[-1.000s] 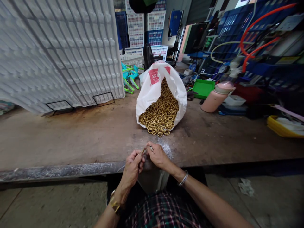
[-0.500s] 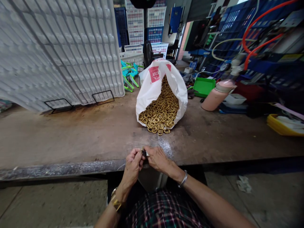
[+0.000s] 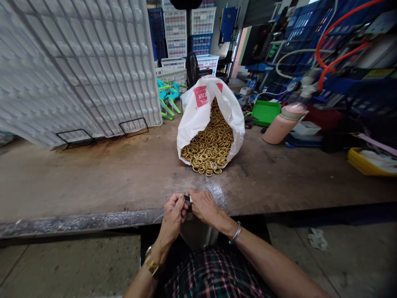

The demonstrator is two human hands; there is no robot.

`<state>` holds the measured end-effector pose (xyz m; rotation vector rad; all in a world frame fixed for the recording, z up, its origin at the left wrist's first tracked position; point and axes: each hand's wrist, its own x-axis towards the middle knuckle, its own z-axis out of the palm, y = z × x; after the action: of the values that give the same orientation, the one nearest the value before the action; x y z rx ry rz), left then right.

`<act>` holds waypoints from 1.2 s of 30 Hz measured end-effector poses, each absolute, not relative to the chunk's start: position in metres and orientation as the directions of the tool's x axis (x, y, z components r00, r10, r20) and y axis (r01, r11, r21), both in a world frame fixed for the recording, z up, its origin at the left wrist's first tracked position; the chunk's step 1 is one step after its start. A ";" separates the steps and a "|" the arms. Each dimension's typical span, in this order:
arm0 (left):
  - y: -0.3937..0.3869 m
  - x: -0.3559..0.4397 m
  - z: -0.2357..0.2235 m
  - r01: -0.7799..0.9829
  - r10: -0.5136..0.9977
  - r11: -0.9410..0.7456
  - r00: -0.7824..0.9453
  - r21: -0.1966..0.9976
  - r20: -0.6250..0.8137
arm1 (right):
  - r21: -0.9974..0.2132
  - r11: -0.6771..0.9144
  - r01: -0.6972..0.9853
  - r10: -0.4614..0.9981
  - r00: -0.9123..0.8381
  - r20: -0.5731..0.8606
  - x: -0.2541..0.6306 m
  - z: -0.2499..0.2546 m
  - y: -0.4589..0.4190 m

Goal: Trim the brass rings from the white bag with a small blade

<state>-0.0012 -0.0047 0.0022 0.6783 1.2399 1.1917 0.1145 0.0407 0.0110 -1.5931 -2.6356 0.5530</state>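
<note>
My left hand [image 3: 174,210] is closed, thumb and forefinger pinching one end of a small black-and-white piece [image 3: 187,199] over the table's front edge. A thin brass-coloured bit shows above the pinch; its shape is too small to make out. On the other side, my right hand [image 3: 205,207] has its fingers closed on the white end of the same piece, and its fingertips are partly hidden. Just beyond both hands lies a white plastic bag [image 3: 190,120] on its side. Brass rings [image 3: 211,145] fill it, and several spill from its mouth onto the table [image 3: 130,178].
A tall stack of white moulded trays [image 3: 93,62] leans at the left behind black wire stands [image 3: 133,124]. On the right are a pink bottle [image 3: 279,126], a green tray [image 3: 266,112] and a yellow tray [image 3: 369,165]. Crates [image 3: 175,25] are stacked behind.
My right fingers have shifted slightly, and more of the black-and-white piece shows between the hands. The bag and rings have stayed put.
</note>
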 end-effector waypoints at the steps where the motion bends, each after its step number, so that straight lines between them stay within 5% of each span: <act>1: -0.004 -0.002 0.002 -0.308 0.933 0.301 -0.100 0.902 -0.345 | -0.297 0.415 0.860 0.864 -0.474 -0.167 0.113 0.011 0.040; 8: -0.012 -0.002 0.006 -0.264 0.944 0.308 -0.033 0.914 -0.328 | -0.239 0.338 0.910 0.913 -0.379 -0.152 0.119 0.012 0.056; 15: -0.014 -0.002 0.006 -0.348 0.943 0.301 -0.028 0.888 -0.331 | -0.379 0.502 0.777 0.822 -0.565 -0.070 0.132 0.001 0.055; 28: -0.013 -0.003 0.001 -0.241 0.951 0.292 -0.028 0.926 -0.308 | -0.354 0.528 0.772 0.780 -0.605 -0.157 0.127 0.009 0.050; 36: -0.017 -0.002 0.010 -0.334 0.945 0.325 0.067 0.885 -0.321 | -0.289 0.388 0.875 0.897 -0.431 -0.102 0.129 0.006 0.074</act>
<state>-0.0022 -0.0174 0.0102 0.7210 1.0866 1.1008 0.1288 0.0738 0.0056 -1.6355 -2.5567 0.4643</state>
